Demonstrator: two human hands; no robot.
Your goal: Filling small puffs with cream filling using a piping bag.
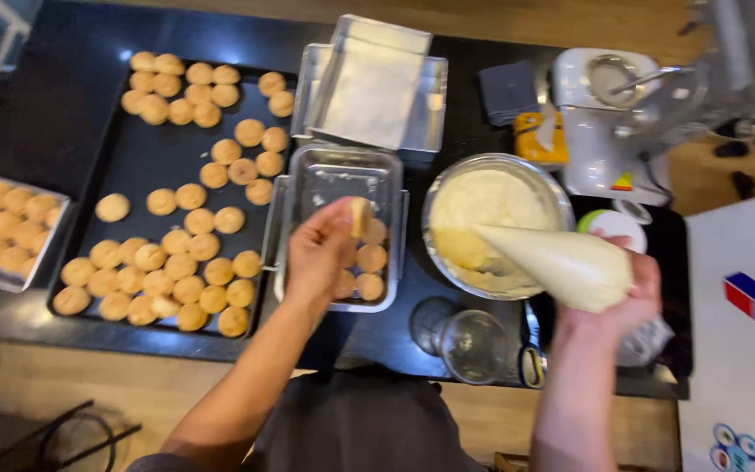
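My left hand point(321, 253) holds a small round golden puff point(359, 216) over a metal tray point(342, 175) that has several filled puffs point(370, 259) at its near end. My right hand point(626, 301) grips a cream-filled piping bag point(552, 260), its tip pointing left toward the puff, above a metal bowl of cream point(491, 210). A large dark baking sheet point(146, 166) to the left carries several more puffs point(181, 262).
A stack of empty metal trays point(373, 87) stands at the back. A tray of puffs point(2, 227) sits far left. A glass jar point(472, 345) and scissors point(531, 354) lie near the front edge. A white scale point(609, 122) stands at right.
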